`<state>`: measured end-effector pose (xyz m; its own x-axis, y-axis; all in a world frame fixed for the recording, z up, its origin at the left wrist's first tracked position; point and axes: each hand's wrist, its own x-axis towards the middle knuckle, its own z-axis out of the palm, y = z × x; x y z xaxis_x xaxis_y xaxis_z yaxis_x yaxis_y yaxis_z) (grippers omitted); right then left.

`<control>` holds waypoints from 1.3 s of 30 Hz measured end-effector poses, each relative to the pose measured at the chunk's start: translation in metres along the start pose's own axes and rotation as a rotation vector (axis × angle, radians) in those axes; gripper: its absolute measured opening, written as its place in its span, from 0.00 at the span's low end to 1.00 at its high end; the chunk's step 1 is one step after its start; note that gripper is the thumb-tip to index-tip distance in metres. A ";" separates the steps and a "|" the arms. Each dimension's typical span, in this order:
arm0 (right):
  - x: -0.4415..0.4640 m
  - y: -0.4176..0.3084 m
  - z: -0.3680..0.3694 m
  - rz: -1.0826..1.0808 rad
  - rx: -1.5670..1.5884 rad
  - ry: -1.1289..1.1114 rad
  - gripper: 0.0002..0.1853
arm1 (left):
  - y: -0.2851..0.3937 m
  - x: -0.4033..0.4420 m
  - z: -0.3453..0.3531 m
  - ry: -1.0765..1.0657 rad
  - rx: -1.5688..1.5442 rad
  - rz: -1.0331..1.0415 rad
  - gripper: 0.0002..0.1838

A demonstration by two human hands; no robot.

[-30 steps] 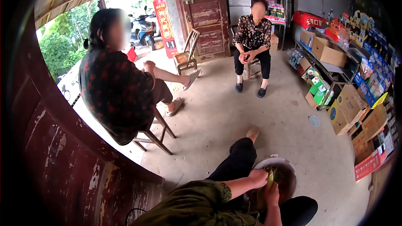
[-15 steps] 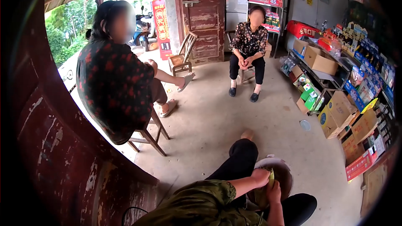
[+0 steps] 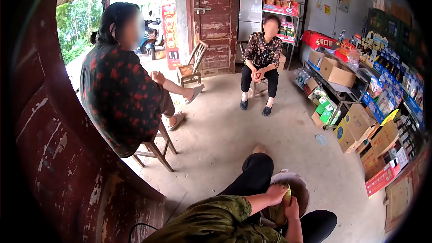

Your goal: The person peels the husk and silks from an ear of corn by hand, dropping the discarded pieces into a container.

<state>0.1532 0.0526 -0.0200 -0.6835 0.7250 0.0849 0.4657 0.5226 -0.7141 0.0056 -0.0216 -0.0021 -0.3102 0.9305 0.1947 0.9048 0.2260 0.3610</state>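
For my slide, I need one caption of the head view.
Left hand and right hand hold a greenish item over a round container; two people sit nearby.

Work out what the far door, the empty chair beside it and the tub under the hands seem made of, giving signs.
Far door: probably wood, red-brown paint; its panels and pale, worn patches suggest this.
Empty chair: likely wood or bamboo, worn brown finish; slim bars form its back.
Tub: perhaps plastic or metal; its dull, brownish inside leaves this open.
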 end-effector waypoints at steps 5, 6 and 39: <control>0.002 0.006 0.004 0.007 -0.019 -0.006 0.23 | -0.003 0.001 -0.001 0.003 -0.029 0.029 0.12; 0.002 0.005 0.004 0.008 -0.019 -0.007 0.23 | -0.004 0.001 0.000 0.018 -0.037 0.034 0.12; 0.004 0.005 -0.019 0.157 0.124 0.011 0.23 | -0.018 0.026 -0.030 -0.140 -0.217 -0.340 0.12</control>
<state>0.1637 0.0665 -0.0102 -0.6014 0.7985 -0.0277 0.4931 0.3436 -0.7992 -0.0273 -0.0102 0.0234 -0.5238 0.8472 -0.0891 0.6710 0.4748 0.5696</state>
